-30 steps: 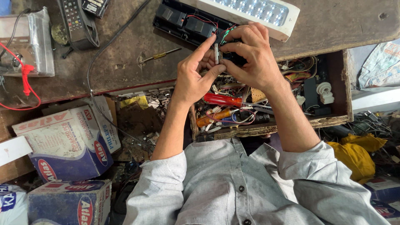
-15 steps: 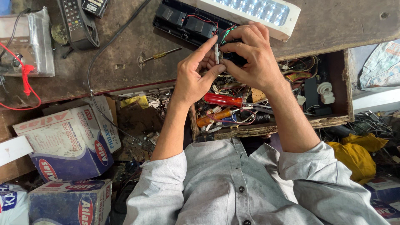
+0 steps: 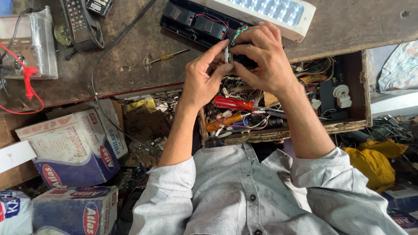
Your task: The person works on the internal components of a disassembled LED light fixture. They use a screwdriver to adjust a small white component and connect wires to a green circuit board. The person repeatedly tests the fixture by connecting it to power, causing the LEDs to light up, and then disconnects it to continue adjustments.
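Small pale cylindrical part [image 3: 226, 54]: pinched between both hands above the near edge of the workbench, long axis upright in the head view; green and red wires run up from it toward the lamp.
Left hand [image 3: 201, 80]: thumb and forefinger closed on the part from the left; the other fingers curled.
Right hand [image 3: 261, 58]: fingers folded over the part's right side and over a dark piece beneath; how tightly they grip cannot be told.
Nearer hand: neither; the part lies between the two sets of fingertips, touching both.
Opened black lamp housing [image 3: 196, 24]: just beyond the hands, white light panel [image 3: 265, 8] alongside.
Worn brown wooden workbench [image 3: 130, 52]: bears a small yellow-handled screwdriver [image 3: 167, 56] left of the hands.
Open wooden drawer [image 3: 363, 91]: below the hands, crowded with wires and a red-handled screwdriver [image 3: 233, 103].
Surroundings: cardboard boxes [image 3: 69, 148] at lower left.
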